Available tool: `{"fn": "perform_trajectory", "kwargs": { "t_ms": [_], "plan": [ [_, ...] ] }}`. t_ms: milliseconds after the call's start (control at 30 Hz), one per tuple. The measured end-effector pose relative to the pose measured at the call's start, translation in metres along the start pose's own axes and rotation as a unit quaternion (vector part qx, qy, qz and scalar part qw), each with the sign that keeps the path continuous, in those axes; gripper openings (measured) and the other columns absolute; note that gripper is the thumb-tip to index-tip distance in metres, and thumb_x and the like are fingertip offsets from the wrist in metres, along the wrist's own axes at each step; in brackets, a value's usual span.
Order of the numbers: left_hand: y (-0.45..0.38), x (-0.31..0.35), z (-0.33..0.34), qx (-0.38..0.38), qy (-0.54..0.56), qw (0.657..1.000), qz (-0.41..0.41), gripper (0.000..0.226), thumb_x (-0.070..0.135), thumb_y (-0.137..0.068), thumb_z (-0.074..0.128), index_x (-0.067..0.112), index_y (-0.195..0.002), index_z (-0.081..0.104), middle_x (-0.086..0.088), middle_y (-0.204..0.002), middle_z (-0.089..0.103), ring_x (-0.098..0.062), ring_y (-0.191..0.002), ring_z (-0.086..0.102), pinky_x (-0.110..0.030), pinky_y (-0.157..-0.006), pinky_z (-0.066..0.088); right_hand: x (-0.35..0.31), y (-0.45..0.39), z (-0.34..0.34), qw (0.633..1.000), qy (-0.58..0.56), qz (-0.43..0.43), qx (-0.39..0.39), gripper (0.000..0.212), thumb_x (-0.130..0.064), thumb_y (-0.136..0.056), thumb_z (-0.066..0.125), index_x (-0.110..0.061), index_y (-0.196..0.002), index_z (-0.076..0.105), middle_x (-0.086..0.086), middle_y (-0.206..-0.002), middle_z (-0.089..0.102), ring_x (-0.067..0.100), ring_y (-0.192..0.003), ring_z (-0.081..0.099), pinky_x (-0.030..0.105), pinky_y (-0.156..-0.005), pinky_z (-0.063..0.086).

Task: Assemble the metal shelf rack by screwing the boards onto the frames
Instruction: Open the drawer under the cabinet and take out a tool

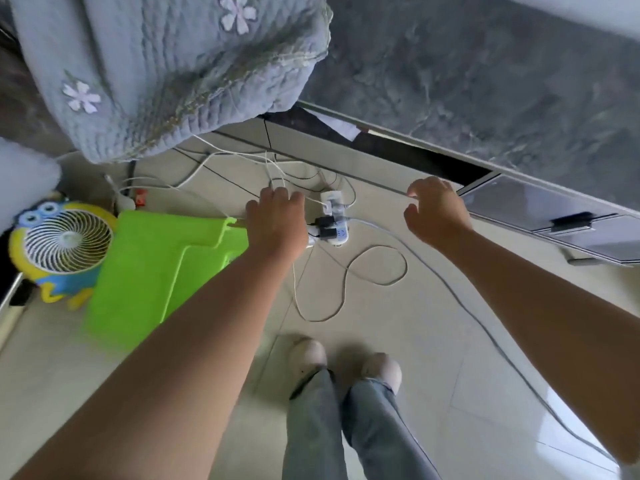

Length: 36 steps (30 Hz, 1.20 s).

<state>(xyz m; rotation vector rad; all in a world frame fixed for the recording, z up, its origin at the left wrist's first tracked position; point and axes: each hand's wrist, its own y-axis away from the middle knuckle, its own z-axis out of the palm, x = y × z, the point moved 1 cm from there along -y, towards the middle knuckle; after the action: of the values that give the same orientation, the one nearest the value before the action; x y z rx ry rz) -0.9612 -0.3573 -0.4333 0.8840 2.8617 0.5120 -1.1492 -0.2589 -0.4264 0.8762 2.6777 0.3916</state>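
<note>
Head view: both hands (pixel 277 220) empty.

A flat metal shelf board (pixel 540 206) lay at the right side, far from the feet. It was grey and shiny, with a small black piece (pixel 571 218) on top near its right end. It lay level along the dark wall. No hand touched it.

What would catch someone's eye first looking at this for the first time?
Probably the bright green plastic stool on the floor at left, beside a yellow cartoon fan. Then the two bare hands, left and right, reaching out above a power strip tangled with white cables.
</note>
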Motion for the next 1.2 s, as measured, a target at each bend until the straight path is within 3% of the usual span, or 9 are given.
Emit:
{"fn": "perform_trajectory", "kwargs": {
  "t_ms": [267, 400, 533, 667, 733, 800, 933, 1033, 1200],
  "plan": [
    [-0.076, 0.025, 0.034, -0.015, -0.033, 0.999, 0.01, 0.031, 0.014, -0.091, 0.044, 0.012, -0.122, 0.045, -0.006, -0.123, 0.049, -0.027, -0.118, 0.041, -0.037, -0.086, 0.039, 0.039, -0.063, 0.042, 0.999, -0.001, 0.006, -0.042, 0.037, -0.012, -0.089, 0.047, -0.007, -0.126, 0.05, 0.012, -0.13, 0.051, 0.029, -0.119, 0.045, 0.036, -0.096, 0.038],
    [-0.13, 0.035, 0.044, 0.054, -0.012, 0.998, 0.03, 0.038, 0.015, -0.09, 0.045, 0.008, -0.127, 0.04, -0.009, -0.132, 0.041, -0.026, -0.125, 0.036, -0.036, -0.09, 0.038, 0.06, -0.101, 0.06, 0.999, 0.019, 0.002, -0.031, 0.036, -0.017, -0.092, 0.047, -0.005, -0.125, 0.049, 0.012, -0.131, 0.048, 0.029, -0.122, 0.042, 0.036, -0.098, 0.036],
    [-0.185, 0.05, 0.06, 0.125, -0.007, 0.989, 0.077, 0.059, 0.025, -0.097, 0.038, 0.007, -0.147, 0.013, -0.011, -0.156, 0.01, -0.026, -0.144, 0.007, -0.039, -0.113, 0.017, 0.07, -0.15, 0.101, 0.999, 0.048, -0.002, -0.009, 0.046, -0.026, -0.094, 0.047, -0.009, -0.136, 0.038, 0.009, -0.145, 0.034, 0.026, -0.134, 0.028, 0.036, -0.11, 0.022],
    [-0.237, 0.05, 0.09, 0.174, -0.021, 0.98, 0.093, 0.063, 0.031, -0.099, 0.032, 0.011, -0.149, -0.001, -0.008, -0.157, -0.003, -0.022, -0.145, -0.004, -0.04, -0.116, 0.0, 0.066, -0.197, 0.153, 0.996, 0.081, -0.025, 0.018, 0.059, -0.034, -0.094, 0.045, -0.012, -0.144, 0.024, 0.008, -0.154, 0.015, 0.026, -0.142, 0.013, 0.043, -0.115, 0.009],
    [-0.261, 0.041, 0.107, 0.29, -0.05, 0.948, 0.121, 0.06, 0.031, -0.095, 0.038, 0.01, -0.146, 0.016, -0.013, -0.153, 0.021, -0.026, -0.143, 0.017, -0.043, -0.115, 0.012, 0.066, -0.213, 0.178, 0.996, 0.052, -0.025, 0.069, 0.053, -0.03, -0.09, 0.053, -0.007, -0.137, 0.039, 0.016, -0.147, 0.029, 0.034, -0.135, 0.027, 0.048, -0.112, 0.019],
    [-0.282, 0.034, 0.126, 0.439, -0.102, 0.88, 0.15, 0.053, 0.031, -0.085, 0.044, 0.008, -0.132, 0.035, -0.016, -0.136, 0.05, -0.03, -0.129, 0.04, -0.046, -0.109, 0.027, 0.066, -0.227, 0.2, 0.983, 0.036, -0.028, 0.176, 0.038, -0.028, -0.084, 0.057, -0.003, -0.113, 0.059, 0.021, -0.12, 0.055, 0.039, -0.107, 0.054, 0.049, -0.097, 0.04],
    [-0.315, 0.032, 0.14, 0.573, -0.079, 0.799, 0.167, 0.048, 0.033, -0.081, 0.054, 0.006, -0.118, 0.038, -0.016, -0.126, 0.043, -0.028, -0.116, 0.036, -0.047, -0.101, 0.025, 0.068, -0.248, 0.226, 0.945, 0.026, -0.025, 0.324, 0.025, -0.03, -0.083, 0.04, -0.01, -0.097, 0.047, 0.019, -0.091, 0.061, 0.029, -0.09, 0.04, 0.041, -0.086, 0.028],
    [-0.327, 0.029, 0.14, 0.616, -0.084, 0.758, 0.2, 0.048, 0.031, -0.08, 0.059, 0.006, -0.115, 0.038, -0.013, -0.121, 0.034, -0.027, -0.112, 0.037, -0.046, -0.096, 0.027, 0.067, -0.258, 0.232, 0.927, -0.003, -0.015, 0.375, 0.017, -0.026, -0.084, 0.041, -0.01, -0.09, 0.043, 0.019, -0.085, 0.059, 0.027, -0.086, 0.035, 0.038, -0.08, 0.023],
    [-0.325, 0.026, 0.139, 0.602, -0.08, 0.765, 0.215, 0.05, 0.031, -0.079, 0.06, 0.007, -0.116, 0.038, -0.012, -0.122, 0.033, -0.027, -0.113, 0.036, -0.045, -0.096, 0.027, 0.065, -0.253, 0.225, 0.928, 0.011, 0.001, 0.371, 0.029, -0.027, -0.083, 0.04, -0.003, -0.079, 0.054, 0.017, -0.078, 0.055, 0.027, -0.079, 0.035, 0.038, -0.077, 0.023]
  ]
}}
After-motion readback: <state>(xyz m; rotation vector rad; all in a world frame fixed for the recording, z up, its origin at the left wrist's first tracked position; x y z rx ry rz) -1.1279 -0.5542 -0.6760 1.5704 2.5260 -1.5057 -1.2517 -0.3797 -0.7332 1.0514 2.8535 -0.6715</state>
